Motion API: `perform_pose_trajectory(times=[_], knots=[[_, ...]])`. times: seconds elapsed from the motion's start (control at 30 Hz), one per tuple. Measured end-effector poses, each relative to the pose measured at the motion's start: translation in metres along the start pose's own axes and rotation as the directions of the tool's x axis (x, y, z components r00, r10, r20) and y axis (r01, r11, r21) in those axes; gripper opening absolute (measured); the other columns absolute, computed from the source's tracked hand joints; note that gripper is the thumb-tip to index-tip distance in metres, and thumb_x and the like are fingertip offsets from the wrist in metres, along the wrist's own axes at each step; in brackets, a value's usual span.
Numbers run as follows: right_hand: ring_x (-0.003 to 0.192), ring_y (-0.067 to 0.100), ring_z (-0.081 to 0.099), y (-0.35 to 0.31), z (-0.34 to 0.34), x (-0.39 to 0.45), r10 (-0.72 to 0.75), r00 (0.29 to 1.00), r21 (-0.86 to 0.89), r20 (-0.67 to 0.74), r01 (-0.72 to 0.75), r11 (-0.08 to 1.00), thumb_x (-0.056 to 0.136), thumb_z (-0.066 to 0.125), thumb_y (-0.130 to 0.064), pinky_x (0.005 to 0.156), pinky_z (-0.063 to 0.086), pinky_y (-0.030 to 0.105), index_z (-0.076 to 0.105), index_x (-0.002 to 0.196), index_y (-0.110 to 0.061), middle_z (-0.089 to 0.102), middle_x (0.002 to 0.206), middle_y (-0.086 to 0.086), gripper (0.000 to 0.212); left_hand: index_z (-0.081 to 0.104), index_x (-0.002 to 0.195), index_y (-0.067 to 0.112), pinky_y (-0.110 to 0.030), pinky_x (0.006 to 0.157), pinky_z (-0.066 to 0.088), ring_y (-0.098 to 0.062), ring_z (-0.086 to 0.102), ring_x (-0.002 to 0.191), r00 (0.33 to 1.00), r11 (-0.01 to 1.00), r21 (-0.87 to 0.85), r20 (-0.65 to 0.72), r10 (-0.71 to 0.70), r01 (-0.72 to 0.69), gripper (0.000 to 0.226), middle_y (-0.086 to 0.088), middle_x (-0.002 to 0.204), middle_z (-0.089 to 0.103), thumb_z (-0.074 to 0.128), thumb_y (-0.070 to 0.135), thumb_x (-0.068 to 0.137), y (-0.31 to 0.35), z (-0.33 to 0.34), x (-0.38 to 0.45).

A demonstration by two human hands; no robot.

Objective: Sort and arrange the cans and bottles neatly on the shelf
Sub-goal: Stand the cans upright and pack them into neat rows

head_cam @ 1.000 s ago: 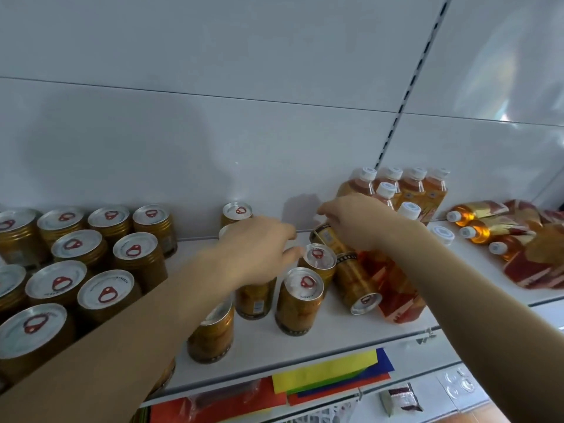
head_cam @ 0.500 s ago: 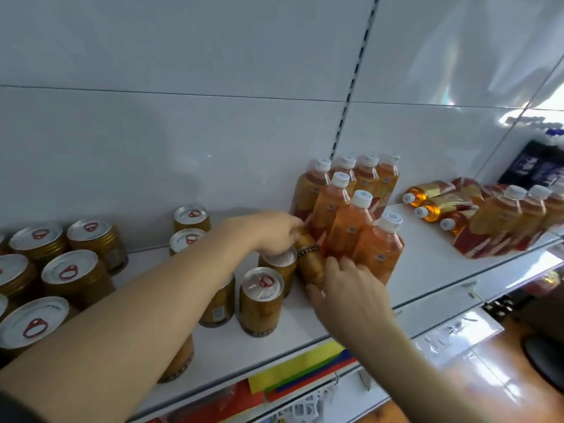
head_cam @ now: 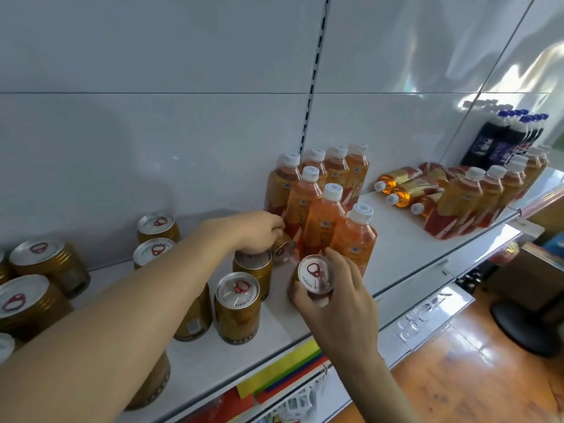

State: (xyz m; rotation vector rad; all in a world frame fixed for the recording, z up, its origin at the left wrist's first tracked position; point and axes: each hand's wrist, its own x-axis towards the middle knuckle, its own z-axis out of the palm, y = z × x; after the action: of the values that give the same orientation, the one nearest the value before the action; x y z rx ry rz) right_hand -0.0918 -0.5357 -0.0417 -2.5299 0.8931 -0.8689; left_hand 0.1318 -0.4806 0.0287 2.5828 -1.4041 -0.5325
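Near the shelf's [head_cam: 406, 254] front edge the right hand [head_cam: 338, 303] grasps a gold can [head_cam: 314, 277] with a silver lid and red pull tab. Farther in, the left hand [head_cam: 259, 232] curls over a tipped can [head_cam: 282, 250] beside upright cans. Behind stand clear plastic bottles [head_cam: 320, 209] of orange drink, white-capped, against the back wall.

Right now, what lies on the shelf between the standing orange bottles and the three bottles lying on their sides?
In the head view, only bare white shelf lies between the standing orange bottles and the three lying bottles.
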Motion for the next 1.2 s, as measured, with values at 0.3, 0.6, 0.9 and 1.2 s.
perform_pose_trajectory(times=[0.3,0.6,0.9,1.2], knots=[[0.133,0.019,0.061,-0.004,0.003,-0.015,0.006,0.998,0.107,0.067,-0.013,0.994,0.090,0.078,-0.052,0.100,0.054,0.032,0.041,0.161,-0.023,0.052,0.159,-0.004,0.085,0.061,0.128,0.025,-0.035,0.073,0.051,-0.023,0.062,0.095,0.997,0.993,0.113,-0.079,-0.027,0.036,0.061,0.000,0.110,0.060,0.072,0.066,0.085,0.005,0.008,0.022],[0.111,0.022,0.074,0.000,0.007,-0.030,0.002,1.000,0.117,0.015,-0.004,0.993,0.083,0.090,-0.039,0.078,0.062,0.025,0.054,0.153,-0.018,0.052,0.158,0.001,0.081,0.072,0.100,0.022,-0.032,0.063,0.050,-0.018,0.064,0.078,0.989,0.960,0.280,-0.149,0.013,0.030,0.019,0.000,0.090,0.069,0.066,0.041,0.099,0.002,-0.001,0.025],[0.136,0.007,0.053,-0.006,0.016,-0.015,0.012,0.997,0.145,0.071,-0.023,0.989,0.098,0.068,-0.053,0.098,0.046,0.018,0.019,0.166,-0.038,0.037,0.165,-0.019,0.085,0.078,0.116,0.025,-0.040,0.088,0.060,-0.019,0.072,0.088,0.955,0.985,-0.060,-0.239,-0.174,0.164,0.025,0.002,0.095,0.078,0.057,0.026,0.104,-0.053,-0.011,0.010],[0.135,0.015,0.059,-0.019,0.021,0.001,-0.037,0.989,0.043,0.140,0.031,0.999,0.102,0.065,-0.045,0.096,0.057,0.032,0.028,0.164,-0.031,0.039,0.167,-0.011,0.074,0.061,0.147,0.023,-0.028,0.088,0.041,-0.025,0.063,0.125,0.953,0.992,-0.038,-0.275,-0.126,0.120,0.040,-0.004,0.141,0.067,0.048,0.024,0.109,-0.042,0.001,0.007]])
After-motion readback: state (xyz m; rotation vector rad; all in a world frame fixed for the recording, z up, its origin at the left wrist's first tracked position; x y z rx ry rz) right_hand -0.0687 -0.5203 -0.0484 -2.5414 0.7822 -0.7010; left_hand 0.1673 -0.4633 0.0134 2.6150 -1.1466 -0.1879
